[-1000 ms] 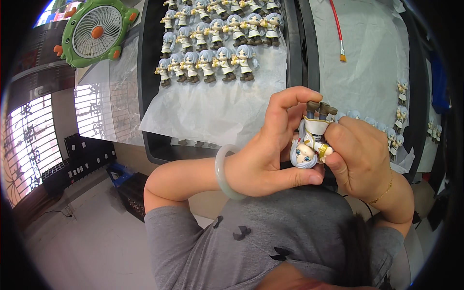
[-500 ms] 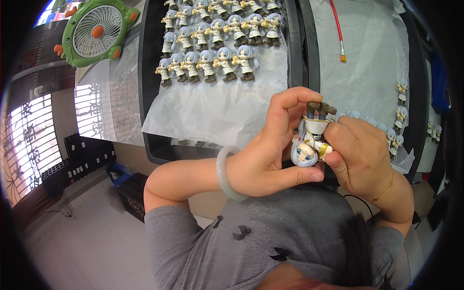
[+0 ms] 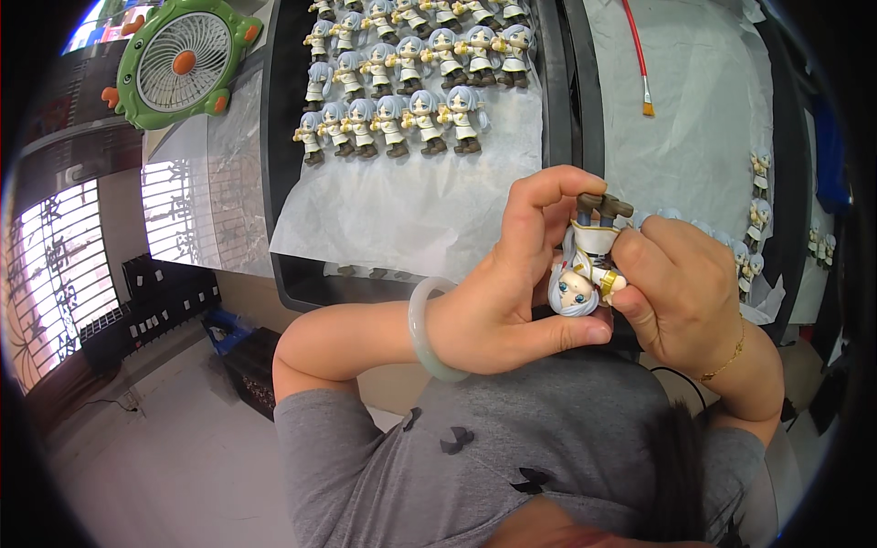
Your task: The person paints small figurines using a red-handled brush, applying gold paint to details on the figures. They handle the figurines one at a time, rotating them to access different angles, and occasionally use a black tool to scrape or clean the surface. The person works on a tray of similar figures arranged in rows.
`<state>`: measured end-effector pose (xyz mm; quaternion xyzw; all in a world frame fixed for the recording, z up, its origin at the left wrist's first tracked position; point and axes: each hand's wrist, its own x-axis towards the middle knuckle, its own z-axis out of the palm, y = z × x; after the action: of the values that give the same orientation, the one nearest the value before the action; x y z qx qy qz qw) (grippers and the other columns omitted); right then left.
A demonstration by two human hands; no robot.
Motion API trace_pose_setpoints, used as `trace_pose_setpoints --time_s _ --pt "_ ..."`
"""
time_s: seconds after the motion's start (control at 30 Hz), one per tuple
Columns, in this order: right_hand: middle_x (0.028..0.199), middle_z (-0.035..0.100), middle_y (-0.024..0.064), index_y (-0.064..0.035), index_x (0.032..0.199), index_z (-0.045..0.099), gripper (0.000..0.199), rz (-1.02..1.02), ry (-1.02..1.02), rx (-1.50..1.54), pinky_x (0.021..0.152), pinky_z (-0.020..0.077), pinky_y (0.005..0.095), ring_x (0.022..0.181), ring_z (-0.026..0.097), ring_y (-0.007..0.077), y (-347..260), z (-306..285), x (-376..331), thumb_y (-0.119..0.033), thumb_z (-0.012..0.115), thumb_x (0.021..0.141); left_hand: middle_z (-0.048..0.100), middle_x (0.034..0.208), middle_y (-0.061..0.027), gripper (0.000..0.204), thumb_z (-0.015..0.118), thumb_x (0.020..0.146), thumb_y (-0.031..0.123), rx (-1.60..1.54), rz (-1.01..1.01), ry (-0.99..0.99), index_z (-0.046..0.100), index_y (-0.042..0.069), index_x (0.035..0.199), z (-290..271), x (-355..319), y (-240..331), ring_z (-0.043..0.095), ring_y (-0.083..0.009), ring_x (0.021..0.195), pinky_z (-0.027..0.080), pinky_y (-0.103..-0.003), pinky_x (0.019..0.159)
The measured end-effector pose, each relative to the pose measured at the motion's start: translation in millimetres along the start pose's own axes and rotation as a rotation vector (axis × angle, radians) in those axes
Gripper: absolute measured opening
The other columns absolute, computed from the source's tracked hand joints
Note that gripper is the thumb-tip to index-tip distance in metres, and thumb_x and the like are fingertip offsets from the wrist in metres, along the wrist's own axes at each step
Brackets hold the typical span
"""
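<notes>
A small figurine with pale blue hair, a white gold-trimmed outfit and brown boots is held upside down between my hands. My left hand grips it from the left, with a finger at the boots and the thumb near the head. The thumb and curled fingers of my right hand pinch the figurine's arm at its gold cuff. Whatever else may lie inside the right-hand pinch is hidden by the fingers.
Rows of similar figurines lie on white paper in a black tray ahead. To the right, another paper-lined tray holds a red-handled brush and several figurines along its right side. A green fan stands far left.
Both hands keep the same grip on the figurine. Its boots have shifted very slightly to the left.
</notes>
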<state>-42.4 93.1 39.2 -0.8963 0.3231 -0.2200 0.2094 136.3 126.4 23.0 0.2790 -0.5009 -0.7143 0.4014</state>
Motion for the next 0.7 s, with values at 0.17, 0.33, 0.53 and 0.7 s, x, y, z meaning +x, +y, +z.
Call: trace_pose_setpoints --time_s 0.17,0.33,0.53,0.7 --pt "0.057 0.040 0.0040 -0.0101 0.074 0.051 0.027 0.001 0.010 0.007 0.040 0.0354 0.0310 0.046 0.044 0.0196 0.2 1.0 0.2 -0.037 0.051 0.078 0.031 0.112 -0.0168 0.084 0.062 0.070 -0.006 0.012 0.002 0.006 0.002 0.009 0.126 -0.7 -0.6 -1.2 0.055 -0.0223 0.081 0.049 -0.030 0.067" --pt "0.057 0.040 0.0041 -0.0101 0.074 0.051 0.027 -0.004 0.003 0.011 0.040 0.0354 0.0312 0.046 0.044 0.0197 0.6 1.9 -1.0 -0.037 0.051 0.078 0.028 0.114 -0.0167 0.084 0.063 0.070 -0.005 0.176 0.110 -0.032 0.002 0.008 0.126 -4.2 2.1 -3.6 0.054 -0.0220 0.084 0.049 -0.030 0.068" --pt "0.057 0.040 0.0043 -0.0101 0.074 0.051 0.027 -0.013 0.019 0.013 0.040 0.0356 0.0311 0.046 0.044 0.0196 0.9 3.1 -0.3 -0.037 0.051 0.078 0.024 0.117 -0.0165 0.084 0.065 0.069 -0.002 -0.021 -0.002 -0.005 0.003 0.005 0.126 -0.8 -1.8 -2.0 0.050 -0.0213 0.090 0.048 -0.029 0.071" --pt "0.057 0.039 0.0044 -0.0098 0.074 0.050 0.028 -0.008 0.023 0.024 0.040 0.0354 0.0312 0.046 0.044 0.0199 1.3 2.8 -0.2 -0.037 0.050 0.079 0.025 0.116 -0.0173 0.084 0.065 0.069 -0.003 0.039 0.031 -0.017 0.002 0.006 0.126 -1.8 -0.2 -2.4 0.052 -0.0214 0.086 0.048 -0.029 0.070"
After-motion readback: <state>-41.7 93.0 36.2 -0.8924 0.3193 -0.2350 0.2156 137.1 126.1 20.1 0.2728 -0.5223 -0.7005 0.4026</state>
